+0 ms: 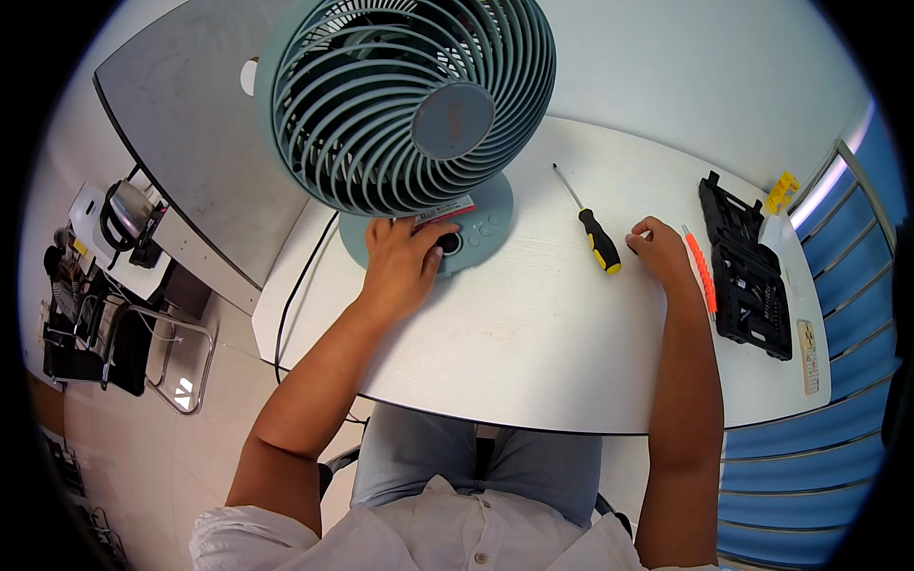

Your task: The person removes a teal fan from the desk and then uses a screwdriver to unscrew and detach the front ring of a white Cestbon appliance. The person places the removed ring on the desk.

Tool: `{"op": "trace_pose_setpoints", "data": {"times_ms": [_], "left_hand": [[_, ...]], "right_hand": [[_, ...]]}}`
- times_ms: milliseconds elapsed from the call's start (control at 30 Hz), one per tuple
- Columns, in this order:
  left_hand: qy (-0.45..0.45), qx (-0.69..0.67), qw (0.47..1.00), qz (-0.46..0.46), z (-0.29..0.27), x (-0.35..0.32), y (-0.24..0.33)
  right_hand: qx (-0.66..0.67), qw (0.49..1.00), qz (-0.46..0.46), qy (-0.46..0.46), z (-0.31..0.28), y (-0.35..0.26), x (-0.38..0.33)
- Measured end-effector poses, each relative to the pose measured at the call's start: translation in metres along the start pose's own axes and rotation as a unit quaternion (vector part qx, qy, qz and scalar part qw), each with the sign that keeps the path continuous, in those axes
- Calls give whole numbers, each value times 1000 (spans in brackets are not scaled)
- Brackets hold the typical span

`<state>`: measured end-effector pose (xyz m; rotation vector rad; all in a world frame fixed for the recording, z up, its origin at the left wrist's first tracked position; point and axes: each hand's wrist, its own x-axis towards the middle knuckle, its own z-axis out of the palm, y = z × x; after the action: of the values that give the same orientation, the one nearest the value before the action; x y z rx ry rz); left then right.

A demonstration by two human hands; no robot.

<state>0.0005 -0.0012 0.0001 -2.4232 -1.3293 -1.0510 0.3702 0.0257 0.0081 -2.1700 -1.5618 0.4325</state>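
Resting on the round base of a teal desk fan (405, 100), the left hand (400, 262) has its fingers spread flat over the base, thumb and fingertips around the dark control knob (449, 243); that grip is apart, pressing rather than clamped on anything. The right hand (659, 249) lies on the white counter (533, 333) with fingers curled loosely inward; whether it pinches something small I cannot tell.

The fan stands at the far left part of the counter, its base (481, 228) near the back edge, a black power cord (295, 295) trailing off the left side. Its grille faces toward the person and slightly up, so the axis through the hub runs from the back of the counter toward the person's chest, tilted on the stand.

By its look the fan is a plastic shell: likely light for its bulk, stiff, and top-heavy on its small base. The thin grille ribs seem liable to flex or crack, so the base, or the housing rim, looks the safer place to hold; the smooth plastic may be a little slippery.

A black-and-yellow screwdriver (595, 233) lies between the hands, shaft pointing away to the far left. An orange bit holder (703, 271) and an open black tool case (747, 271) lie right of the right hand.
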Motion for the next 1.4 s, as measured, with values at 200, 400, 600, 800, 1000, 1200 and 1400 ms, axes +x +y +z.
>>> {"op": "trace_pose_setpoints", "data": {"times_ms": [200, 400, 600, 800, 1000, 1200, 1400], "left_hand": [[-20, -39, 997, -68, -5, 1, 1], [7, -102, 993, -51, -5, 3, -15], [-5, -125, 990, -69, -2, -1, -34], [29, -65, 992, -109, -9, 0, -29], [-41, -39, 991, -118, -11, -3, -26], [-64, -17, 988, -140, -14, -3, -22], [-97, -16, 980, -175, -14, -2, -17]], "right_hand": [[-1, 1000, 3, -1, 1, 3, 2], [-2, 1000, 2, 0, 1, 2, 2], [-3, 1000, 3, 2, 0, 0, 1], [10, 1000, 3, -1, -2, -1, -3], [9, 1000, 1, 0, -1, 0, -2], [1, 1000, -1, -1, -1, -1, -2], [-8, 1000, -3, 7, 0, 1, 1]]}}
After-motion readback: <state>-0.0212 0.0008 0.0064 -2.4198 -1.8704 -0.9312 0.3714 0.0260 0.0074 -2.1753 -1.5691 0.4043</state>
